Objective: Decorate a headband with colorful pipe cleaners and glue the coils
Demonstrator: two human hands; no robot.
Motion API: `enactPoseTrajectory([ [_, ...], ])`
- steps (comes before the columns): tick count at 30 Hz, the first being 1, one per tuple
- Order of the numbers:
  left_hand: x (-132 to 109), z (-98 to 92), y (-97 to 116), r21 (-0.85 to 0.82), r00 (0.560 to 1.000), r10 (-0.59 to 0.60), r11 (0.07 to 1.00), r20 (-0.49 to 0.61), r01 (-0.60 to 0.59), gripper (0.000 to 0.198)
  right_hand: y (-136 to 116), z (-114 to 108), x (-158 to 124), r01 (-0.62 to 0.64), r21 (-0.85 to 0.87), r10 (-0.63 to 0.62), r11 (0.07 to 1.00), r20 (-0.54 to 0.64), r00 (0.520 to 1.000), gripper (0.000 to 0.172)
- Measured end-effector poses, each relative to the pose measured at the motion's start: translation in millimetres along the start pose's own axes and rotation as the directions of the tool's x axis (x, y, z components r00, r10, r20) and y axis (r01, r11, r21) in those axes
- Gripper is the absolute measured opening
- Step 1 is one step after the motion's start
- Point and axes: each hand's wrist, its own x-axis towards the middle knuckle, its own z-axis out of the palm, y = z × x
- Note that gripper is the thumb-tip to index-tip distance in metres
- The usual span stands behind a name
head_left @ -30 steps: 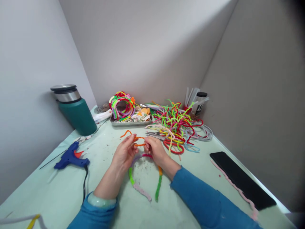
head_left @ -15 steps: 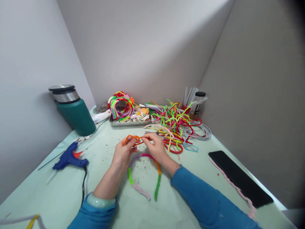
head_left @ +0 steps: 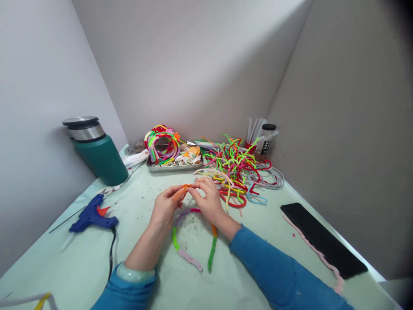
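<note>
An orange pipe cleaner (head_left: 186,187) is bent into a small shape and pinched between my two hands above the table. My left hand (head_left: 165,206) grips it from the left, thumb and fingers closed on it. From the right, my right hand (head_left: 207,199) pinches the same piece, fingertips close to the left ones. Much of the orange piece is hidden behind fingers. Just below the hands lies a horseshoe-shaped headband (head_left: 175,238) wrapped in purple, pink, orange, green and pale lilac sections; my right hand covers part of its upper right side.
A blue glue gun (head_left: 92,217) and a teal bottle (head_left: 102,159) are on the left. At the back stand a metal tray (head_left: 174,168) with headbands and cutouts, and a pipe cleaner pile (head_left: 234,161). A black phone-like slab (head_left: 322,239) and pink strand (head_left: 309,245) lie right.
My hands have drawn closer together, and the orange pipe cleaner's open loop is now bunched smaller between the fingers. The view has shifted slightly; the headband stays in place.
</note>
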Motion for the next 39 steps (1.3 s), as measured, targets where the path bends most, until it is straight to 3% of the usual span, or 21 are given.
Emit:
enactPoseTrajectory([
  [5,-2,2.0,0,-0.001,0.997,-0.054,0.999,0.052,0.054,0.028,1,5,3,-0.187,0.271,0.184,0.944,0.038,0.982,0.009],
  [10,-3,2.8,0,0.020,0.997,-0.012,1.000,0.080,0.010,0.026,0,9,3,-0.439,0.526,0.377,0.728,0.229,0.898,0.015],
  [16,-5,3.9,3,-0.014,0.975,-0.044,0.999,0.217,0.048,0.027,4,8,1,-0.505,0.657,0.449,0.559,0.272,0.851,0.016],
  [23,-4,2.3,2,0.094,0.987,-0.073,0.994,0.145,0.060,0.028,-3,6,3,-0.475,0.577,0.425,0.664,0.232,0.875,0.013],
  [29,-1,1.4,0,0.102,0.999,-0.038,0.994,0.038,0.034,0.031,-1,10,3,-0.487,0.551,0.422,0.678,0.251,0.871,0.010],
  [31,-2,0.6,0,0.087,0.997,-0.049,0.995,0.055,0.044,0.031,2,11,2,-0.482,0.556,0.403,0.677,0.268,0.875,0.010],
  [36,-2,-2.3,1,0.013,0.966,-0.137,0.990,0.220,0.137,0.028,8,10,-1,-0.509,0.560,0.351,0.654,0.371,0.860,0.010],
  [39,-1,-3.7,1,-0.005,0.960,-0.167,0.985,0.225,0.173,0.024,9,7,-1,-0.507,0.539,0.308,0.673,0.419,0.854,0.011],
])
